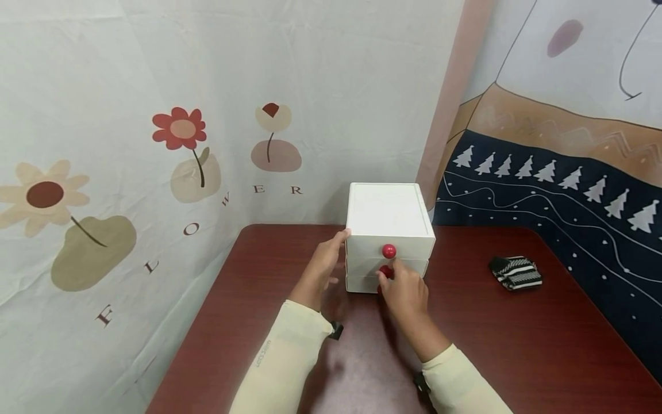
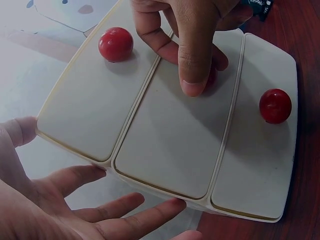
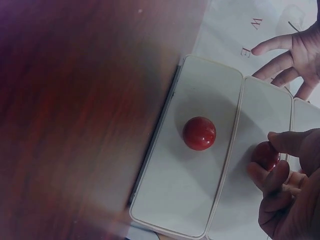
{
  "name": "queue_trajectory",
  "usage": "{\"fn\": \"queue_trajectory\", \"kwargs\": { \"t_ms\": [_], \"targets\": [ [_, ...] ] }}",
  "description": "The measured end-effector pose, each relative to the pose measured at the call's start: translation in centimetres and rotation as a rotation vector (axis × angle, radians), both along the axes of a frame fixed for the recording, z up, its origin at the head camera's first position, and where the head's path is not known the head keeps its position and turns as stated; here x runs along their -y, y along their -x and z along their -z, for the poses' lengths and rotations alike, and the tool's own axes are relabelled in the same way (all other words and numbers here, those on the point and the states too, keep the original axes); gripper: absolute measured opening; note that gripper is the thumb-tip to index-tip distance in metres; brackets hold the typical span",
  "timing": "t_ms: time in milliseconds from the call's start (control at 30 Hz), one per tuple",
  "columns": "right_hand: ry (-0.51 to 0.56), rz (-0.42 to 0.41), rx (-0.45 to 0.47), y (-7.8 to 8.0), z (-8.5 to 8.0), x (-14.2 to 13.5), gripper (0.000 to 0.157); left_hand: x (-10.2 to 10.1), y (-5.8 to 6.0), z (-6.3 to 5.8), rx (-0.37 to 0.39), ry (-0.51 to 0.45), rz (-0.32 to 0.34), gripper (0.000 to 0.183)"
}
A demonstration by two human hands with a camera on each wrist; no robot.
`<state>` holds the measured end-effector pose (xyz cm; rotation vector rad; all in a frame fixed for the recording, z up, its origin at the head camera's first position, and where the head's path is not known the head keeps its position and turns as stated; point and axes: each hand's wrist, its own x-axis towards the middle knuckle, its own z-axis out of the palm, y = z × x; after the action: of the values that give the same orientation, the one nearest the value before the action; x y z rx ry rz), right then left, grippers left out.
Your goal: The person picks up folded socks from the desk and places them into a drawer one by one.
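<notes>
A small white drawer unit (image 1: 390, 210) with three stacked drawers stands at the table's back edge. Each drawer front carries one round red knob. My right hand (image 1: 405, 290) pinches the middle knob (image 3: 265, 155) between thumb and fingers, partly covering it. In the left wrist view the top knob (image 2: 115, 44) and the bottom knob (image 2: 275, 106) show on either side of that hand. All three fronts sit nearly flush. With fingers spread and fairly straight, my left hand (image 1: 324, 261) rests against the unit's left side, thumb at the top front corner.
On the right part of the dark red table (image 1: 476, 345) lies a folded black-and-white striped cloth item (image 1: 516, 272). Behind the table hangs a pale printed curtain (image 1: 331, 86) with flowers and letters, and a dark tree-patterned one (image 1: 558, 201) on the right.
</notes>
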<state>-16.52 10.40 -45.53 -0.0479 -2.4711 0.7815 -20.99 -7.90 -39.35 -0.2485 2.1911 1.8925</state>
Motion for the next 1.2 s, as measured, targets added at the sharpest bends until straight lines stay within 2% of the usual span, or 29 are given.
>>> {"fn": "queue_trajectory", "kwargs": {
  "t_ms": [367,533,767,967,1100,1200],
  "targets": [
    [0.006,-0.006,0.108,-0.4,-0.1,-1.0,0.045,-0.1,-0.4,0.0,-0.015,-0.005,-0.002,0.081],
    [-0.004,-0.014,0.201,-0.3,0.0,-1.4,0.043,-0.3,-0.5,0.2,-0.037,0.006,-0.005,0.086],
    [-0.034,-0.024,0.340,-0.2,0.2,-1.7,0.039,0.0,-0.4,0.5,-0.052,0.000,0.027,0.092],
    [-0.029,-0.040,0.413,0.2,0.5,-1.9,0.029,0.1,-0.4,0.6,-0.054,0.003,0.047,0.092],
    [-0.006,-0.044,0.479,0.4,0.5,-2.0,0.030,0.1,-0.3,0.6,-0.054,0.011,0.035,0.090],
    [-0.004,-0.046,0.531,0.5,0.4,-2.1,0.038,0.1,-0.2,0.6,-0.054,0.019,0.025,0.087]
  ]
}}
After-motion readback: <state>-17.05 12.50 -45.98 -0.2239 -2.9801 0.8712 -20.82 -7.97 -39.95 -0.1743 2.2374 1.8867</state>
